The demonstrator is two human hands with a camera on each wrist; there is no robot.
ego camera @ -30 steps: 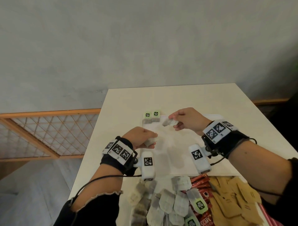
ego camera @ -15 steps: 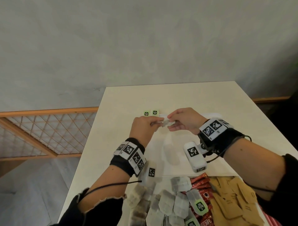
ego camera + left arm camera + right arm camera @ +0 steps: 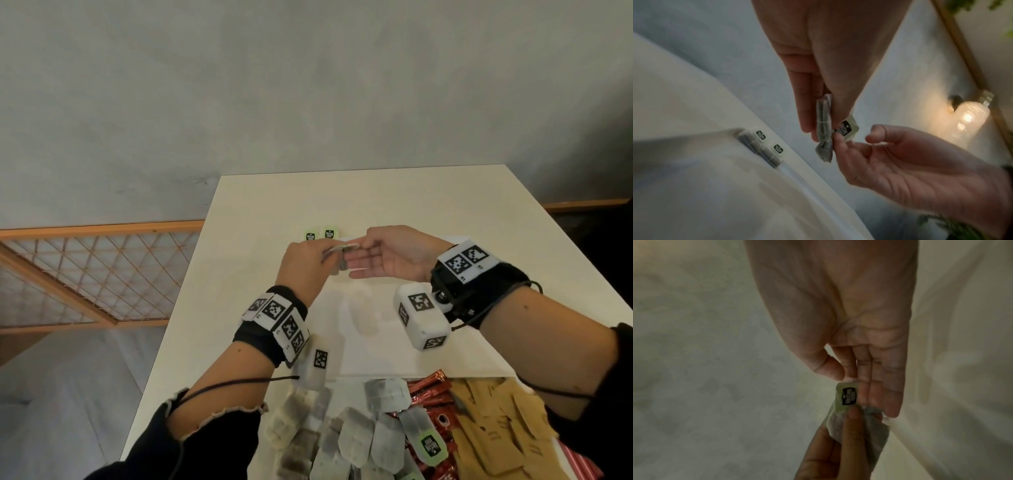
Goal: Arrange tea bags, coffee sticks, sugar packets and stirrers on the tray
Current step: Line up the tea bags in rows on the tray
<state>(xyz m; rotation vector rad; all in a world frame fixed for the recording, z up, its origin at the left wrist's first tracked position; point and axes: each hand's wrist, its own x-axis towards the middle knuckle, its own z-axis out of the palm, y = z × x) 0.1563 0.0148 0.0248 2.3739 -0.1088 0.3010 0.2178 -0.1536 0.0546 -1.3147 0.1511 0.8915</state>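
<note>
Above the far end of the white tray (image 3: 394, 356), both hands meet on one tea bag (image 3: 823, 129): the left hand (image 3: 301, 263) pinches its pouch, the right hand (image 3: 394, 257) pinches its green tag (image 3: 846, 395). Two placed tea bags (image 3: 320, 235) lie just beyond, side by side at the tray's far-left rim, tags outward. Open tray lies to their right, so the held bag, long axis matching theirs, would probably go there; neither hand is clearly nearer.

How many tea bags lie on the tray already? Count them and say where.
2, side by side at the tray's far edge: left tea bag, right tea bag. A third tea bag is pinched between left hand and right hand. Hands may hide others.
</note>
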